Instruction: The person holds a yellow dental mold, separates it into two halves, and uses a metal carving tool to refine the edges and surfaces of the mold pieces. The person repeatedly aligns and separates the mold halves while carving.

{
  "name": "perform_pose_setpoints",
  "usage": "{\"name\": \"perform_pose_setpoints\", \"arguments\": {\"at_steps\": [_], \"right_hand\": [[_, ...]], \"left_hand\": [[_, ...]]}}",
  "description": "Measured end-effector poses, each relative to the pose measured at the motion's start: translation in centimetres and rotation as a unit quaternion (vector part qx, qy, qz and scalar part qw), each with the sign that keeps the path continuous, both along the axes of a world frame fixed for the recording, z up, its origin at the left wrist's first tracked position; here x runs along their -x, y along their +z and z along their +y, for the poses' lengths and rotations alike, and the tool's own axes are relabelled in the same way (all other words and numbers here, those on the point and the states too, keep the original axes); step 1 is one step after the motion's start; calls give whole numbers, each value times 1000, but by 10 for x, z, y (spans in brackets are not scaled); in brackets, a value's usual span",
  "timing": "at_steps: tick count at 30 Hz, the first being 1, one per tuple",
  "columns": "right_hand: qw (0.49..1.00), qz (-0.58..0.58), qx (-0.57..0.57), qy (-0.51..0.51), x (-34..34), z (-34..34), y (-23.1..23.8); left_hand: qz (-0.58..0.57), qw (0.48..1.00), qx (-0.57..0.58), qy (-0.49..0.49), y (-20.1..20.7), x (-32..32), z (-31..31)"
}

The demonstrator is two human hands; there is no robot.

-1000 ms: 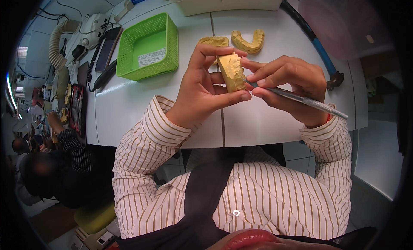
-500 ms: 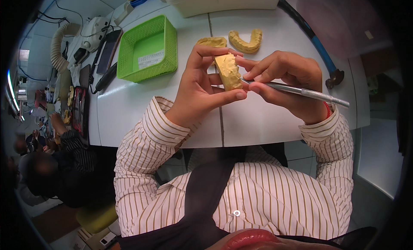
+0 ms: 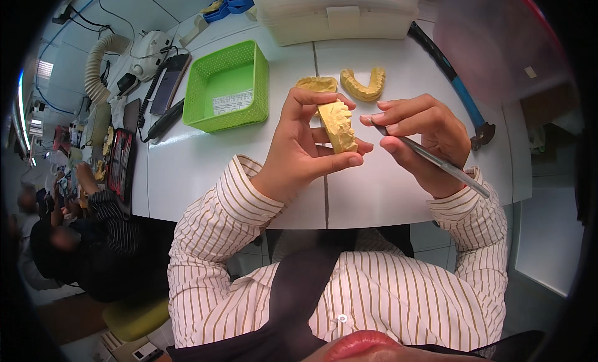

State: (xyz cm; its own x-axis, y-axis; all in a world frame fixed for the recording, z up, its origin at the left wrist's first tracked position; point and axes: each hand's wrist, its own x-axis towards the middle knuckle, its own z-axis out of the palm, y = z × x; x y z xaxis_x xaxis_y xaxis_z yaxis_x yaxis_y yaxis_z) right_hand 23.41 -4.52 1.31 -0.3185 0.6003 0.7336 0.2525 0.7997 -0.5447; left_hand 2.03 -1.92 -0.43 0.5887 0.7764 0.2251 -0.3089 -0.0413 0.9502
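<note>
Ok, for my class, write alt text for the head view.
The left fingers hold a yellow dental cast; the right fingers hold a slim metal tool, its tip apart from the cast. A green basket and hammer lie on the white table.

Left hand (image 3: 293, 151) clasps in a curve — right hand (image 3: 437, 144) pinches, fingers (image 3: 408, 111) bent.

Dental model (image 3: 338, 126) rough, matt; tool (image 3: 460, 176) smooth metal; basket (image 3: 261, 88) plastic.
</note>
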Motion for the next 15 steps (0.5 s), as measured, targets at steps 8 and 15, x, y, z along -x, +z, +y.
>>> {"name": "perform_pose_setpoints", "arguments": {"at_steps": [8,15], "right_hand": [[912,243,287,163,15,-14,0],[921,239,293,91,21,-15,-5]], "left_hand": [[-31,999,-27,25,0,2,-4],[14,1000,-17,7,-12,1,-5]]}}
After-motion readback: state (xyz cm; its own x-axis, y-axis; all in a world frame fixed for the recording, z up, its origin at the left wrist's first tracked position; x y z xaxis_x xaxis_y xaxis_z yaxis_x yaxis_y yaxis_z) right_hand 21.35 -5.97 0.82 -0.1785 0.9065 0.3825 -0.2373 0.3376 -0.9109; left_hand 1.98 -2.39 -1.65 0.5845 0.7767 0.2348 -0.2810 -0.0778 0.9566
